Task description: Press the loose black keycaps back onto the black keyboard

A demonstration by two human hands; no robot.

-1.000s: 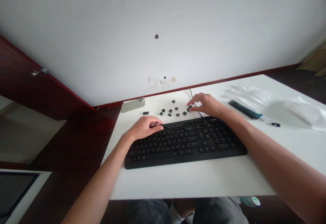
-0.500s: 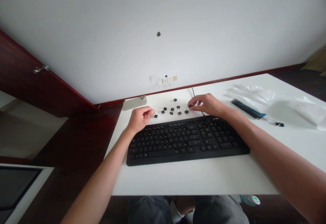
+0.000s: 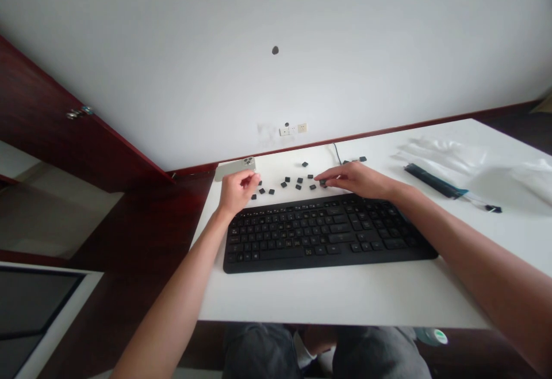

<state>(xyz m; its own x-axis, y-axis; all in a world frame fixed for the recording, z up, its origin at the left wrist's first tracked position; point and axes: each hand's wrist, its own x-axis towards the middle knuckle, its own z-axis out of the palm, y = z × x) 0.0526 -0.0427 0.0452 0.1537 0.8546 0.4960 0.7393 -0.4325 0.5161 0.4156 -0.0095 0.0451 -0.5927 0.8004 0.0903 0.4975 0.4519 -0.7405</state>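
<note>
Right hand (image 3: 360, 179) is sitting at a keycap (image 3: 323, 183) just beyond the crosswise keyboard (image 3: 328, 235), grip unclear; left hand (image 3: 235, 191) is holding its fingers together.

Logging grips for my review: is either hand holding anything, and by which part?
Cannot tell: the right hand is at one black keycap, the left hand beside another keycap, but no grip shows clearly.

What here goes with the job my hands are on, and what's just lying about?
Seems part of the job:
keyboard
loose keycaps, near the left hand and right hand

Probably just lying about:
phone
white plastic
black strip with blue end
bottle
</note>
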